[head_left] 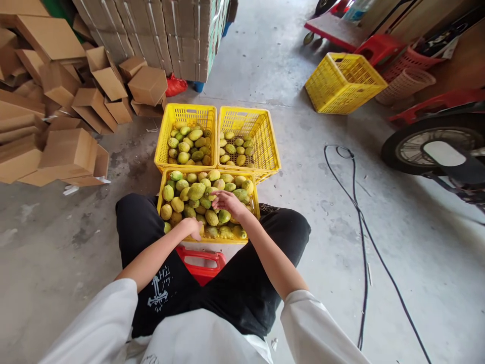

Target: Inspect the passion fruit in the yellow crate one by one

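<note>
A yellow plastic crate [254,199] sits between my knees, filled with oval, lemon-like yellow-green fruits [211,217]. At its near side my left hand [194,228] is curled around a yellowish fruit, with most of its fingers hidden. My right hand [228,201] reaches over the middle of the heap, fingers stretched out and apart, close to a green fruit [209,193]. Whether those fingertips touch it I cannot tell. Beyond stand two more yellow crates, the left crate [161,144] partly filled with the same fruits and the right crate [267,136] holding fewer.
Brown cardboard boxes [71,151] lie piled at the left, near a tall stack of cartons [182,40]. A red plastic stool [204,270] shows between my legs. Right of me are a black cable [358,212], another yellow crate [344,83] and a motorcycle wheel [439,139].
</note>
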Available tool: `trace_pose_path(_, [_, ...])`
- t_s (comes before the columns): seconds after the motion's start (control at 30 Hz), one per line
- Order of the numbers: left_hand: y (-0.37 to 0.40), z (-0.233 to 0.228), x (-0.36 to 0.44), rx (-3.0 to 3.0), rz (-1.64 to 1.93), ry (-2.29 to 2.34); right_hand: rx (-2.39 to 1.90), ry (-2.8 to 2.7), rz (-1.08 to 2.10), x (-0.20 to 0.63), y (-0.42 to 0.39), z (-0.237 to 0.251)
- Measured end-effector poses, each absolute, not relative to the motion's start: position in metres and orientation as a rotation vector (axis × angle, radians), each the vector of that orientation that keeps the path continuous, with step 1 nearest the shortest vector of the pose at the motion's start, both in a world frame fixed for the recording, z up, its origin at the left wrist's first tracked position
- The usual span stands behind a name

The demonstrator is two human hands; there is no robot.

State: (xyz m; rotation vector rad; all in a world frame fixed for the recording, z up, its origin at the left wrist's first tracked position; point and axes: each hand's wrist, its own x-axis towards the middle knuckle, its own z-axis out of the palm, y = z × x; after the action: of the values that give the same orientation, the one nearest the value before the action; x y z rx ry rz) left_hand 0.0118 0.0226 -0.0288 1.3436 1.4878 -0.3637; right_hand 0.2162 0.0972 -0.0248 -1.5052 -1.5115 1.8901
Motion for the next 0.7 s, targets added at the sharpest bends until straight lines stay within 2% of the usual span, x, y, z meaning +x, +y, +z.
trace_pose_path(0.07, [0.019, -0.025, 0.013, 1.304, -0.44, 1.462, -1.635, -2.1, 1.657, 0.215, 0.087, -0.03])
trace_pose_path(0.13, [0.013, -0.021, 0.017, 1.232, -0.534, 1.415, -1.694, -2.377, 1.478, 0.218, 0.076, -0.037])
trace_pose_path(0.3, [0.0, -0.009, 0.037, 1.137, -0.662, 1.315, -1.773, -2.586, 1.404, 0.222, 0.059, -0.053])
trace_pose_path(0.43, [0.032, 0.016, 0.049, 1.207, -0.631, 1.359, -1.708, -2.599, 1.353, 0.218, 0.063, -0.047])
trace_pose_path(0.53, [0.091, 0.053, 0.058, 1.325, -0.361, 1.495, -1.707, -2.6, 1.329, 0.219, 0.067, -0.036])
trace_pose_path(0.63, [0.154, 0.1, 0.074, 1.497, 0.095, 1.602, -1.762, -2.619, 1.293, 0.222, 0.067, -0.025])
trace_pose_path(0.7, [0.185, 0.129, 0.084, 1.583, 0.667, 1.516, -1.776, -2.657, 1.285, 0.222, 0.067, -0.019])
